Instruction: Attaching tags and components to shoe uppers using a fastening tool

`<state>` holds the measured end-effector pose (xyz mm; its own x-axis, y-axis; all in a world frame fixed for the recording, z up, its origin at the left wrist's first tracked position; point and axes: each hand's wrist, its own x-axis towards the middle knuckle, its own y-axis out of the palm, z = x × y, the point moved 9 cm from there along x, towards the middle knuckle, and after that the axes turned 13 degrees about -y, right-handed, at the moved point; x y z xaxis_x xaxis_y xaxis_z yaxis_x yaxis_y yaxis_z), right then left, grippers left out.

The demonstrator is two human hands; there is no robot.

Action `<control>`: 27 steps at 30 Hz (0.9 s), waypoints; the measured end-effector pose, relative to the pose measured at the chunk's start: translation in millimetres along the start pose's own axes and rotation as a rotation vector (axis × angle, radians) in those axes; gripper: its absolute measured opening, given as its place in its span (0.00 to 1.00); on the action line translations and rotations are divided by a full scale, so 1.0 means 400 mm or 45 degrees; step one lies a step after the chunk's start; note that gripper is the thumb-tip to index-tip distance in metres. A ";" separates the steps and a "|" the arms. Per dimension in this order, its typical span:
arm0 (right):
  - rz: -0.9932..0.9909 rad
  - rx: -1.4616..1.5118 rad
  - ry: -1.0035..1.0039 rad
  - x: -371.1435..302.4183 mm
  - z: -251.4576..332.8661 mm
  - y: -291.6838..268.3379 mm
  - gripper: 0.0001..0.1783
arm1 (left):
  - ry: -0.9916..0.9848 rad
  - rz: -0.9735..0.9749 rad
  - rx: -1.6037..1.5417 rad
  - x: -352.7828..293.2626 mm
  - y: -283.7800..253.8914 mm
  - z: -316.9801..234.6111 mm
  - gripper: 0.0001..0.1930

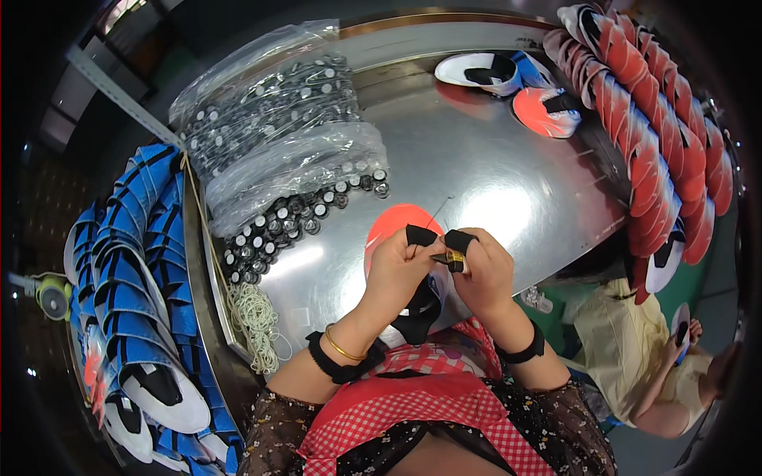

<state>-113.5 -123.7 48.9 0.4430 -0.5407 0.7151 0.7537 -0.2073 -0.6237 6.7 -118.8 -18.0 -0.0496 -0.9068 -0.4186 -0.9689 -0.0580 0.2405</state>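
one red shoe upper (402,218) at the counter's (397,147) near edge, right hand (487,274) gripping a small black-and-yellow tool (456,261), left hand (397,266) curled, grip hard to tell!

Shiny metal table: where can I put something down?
The table is bare between the right hand and the far orange shoe piece, and between that piece and the bagged black parts. Its left side is crowded with parts and cord.

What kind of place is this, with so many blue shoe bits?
Probably a shoe workshop: blue shoe uppers and red ones are stacked either side of a metal table bearing many small dark parts.
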 end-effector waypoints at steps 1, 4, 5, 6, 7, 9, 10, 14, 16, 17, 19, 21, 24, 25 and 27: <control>0.000 -0.003 0.014 -0.002 0.002 -0.005 0.16 | 0.042 0.005 -0.010 -0.006 0.006 -0.002 0.03; -0.046 0.055 0.068 -0.002 0.011 -0.028 0.13 | 0.069 0.067 -0.045 -0.017 0.004 -0.006 0.04; -0.052 0.343 0.355 -0.025 -0.027 -0.013 0.11 | 0.061 0.060 -0.042 -0.020 0.004 -0.002 0.04; -0.057 0.630 0.642 -0.057 -0.057 0.015 0.09 | 0.088 0.032 -0.080 -0.023 0.002 -0.004 0.04; -0.122 0.849 0.672 -0.061 -0.059 0.027 0.06 | 0.119 0.005 -0.120 -0.026 0.000 -0.008 0.04; -0.122 1.008 0.793 -0.081 -0.069 0.049 0.07 | 0.100 -0.015 -0.114 -0.029 -0.006 -0.003 0.04; -0.126 1.158 0.912 -0.096 -0.074 0.068 0.07 | 0.085 -0.027 -0.108 -0.029 -0.008 0.000 0.05; -0.110 1.202 0.939 -0.098 -0.074 0.078 0.07 | 0.160 0.019 -0.200 -0.033 0.004 -0.022 0.04; -0.060 1.138 0.997 -0.104 -0.072 0.081 0.08 | 0.128 -0.004 -0.174 -0.029 -0.005 -0.016 0.03; -0.062 1.140 0.999 -0.109 -0.079 0.083 0.08 | 0.126 -0.005 -0.172 -0.024 -0.012 -0.013 0.03; 0.155 0.024 0.300 -0.051 -0.045 0.016 0.10 | 0.063 -0.008 -0.266 -0.007 -0.027 0.006 0.02; 0.228 -0.132 0.255 -0.040 -0.039 0.012 0.11 | 0.070 0.012 -0.266 -0.006 -0.010 0.003 0.02; 0.350 -0.298 0.220 -0.032 -0.031 0.012 0.11 | 0.067 0.003 -0.203 -0.011 0.000 0.015 0.01; 0.397 -0.327 0.232 -0.034 -0.035 0.016 0.11 | 0.061 -0.009 -0.143 -0.010 0.003 0.018 0.02; 0.408 -0.205 0.135 -0.030 -0.044 0.015 0.11 | 0.068 -0.032 -0.135 -0.011 0.008 0.003 0.03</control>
<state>-122.9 -132.6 31.1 0.5852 -0.6785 0.4441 0.4948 -0.1351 -0.8584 3.6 -114.5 -16.3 -0.0102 -0.9253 -0.3791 -0.9384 -0.1221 0.3232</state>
